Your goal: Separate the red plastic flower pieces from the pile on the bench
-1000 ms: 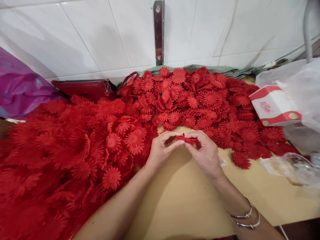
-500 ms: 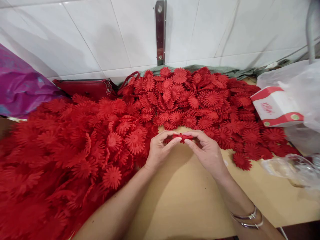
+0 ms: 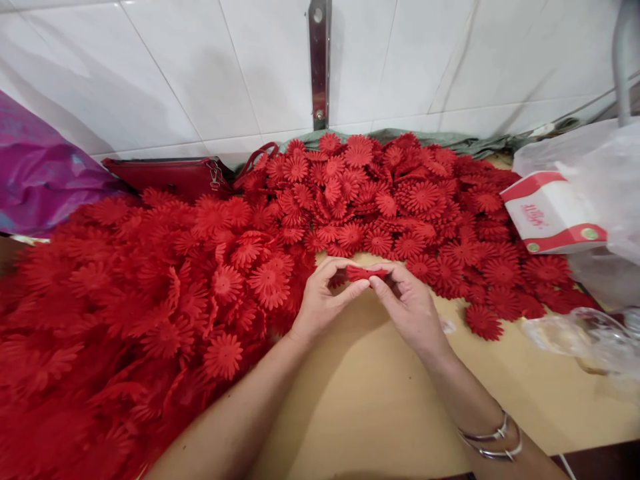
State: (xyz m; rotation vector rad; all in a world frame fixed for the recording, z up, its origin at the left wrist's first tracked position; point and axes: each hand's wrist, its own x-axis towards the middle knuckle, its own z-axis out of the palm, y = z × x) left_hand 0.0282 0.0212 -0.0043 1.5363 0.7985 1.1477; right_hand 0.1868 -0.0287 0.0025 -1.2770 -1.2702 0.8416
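The left hand (image 3: 320,303) and right hand (image 3: 410,307) each pinch one small red fabric daisy-shaped flower (image 3: 365,273) between them. They hold it above the tan desk (image 3: 370,400), just before the heap of red fabric flowers (image 3: 350,200) at its far edge.

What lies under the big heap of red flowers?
A tan table shows bare near the hands; a green cloth edges out at the back of the red flowers. Anything beneath the heap is covered.

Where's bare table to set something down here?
Bare tan tabletop shows between and beneath the forearms, bordered by the red flower heap on the left and clear plastic bags on the right. Everything behind the left hand and right hand, up to the wall, is crowded with flowers.
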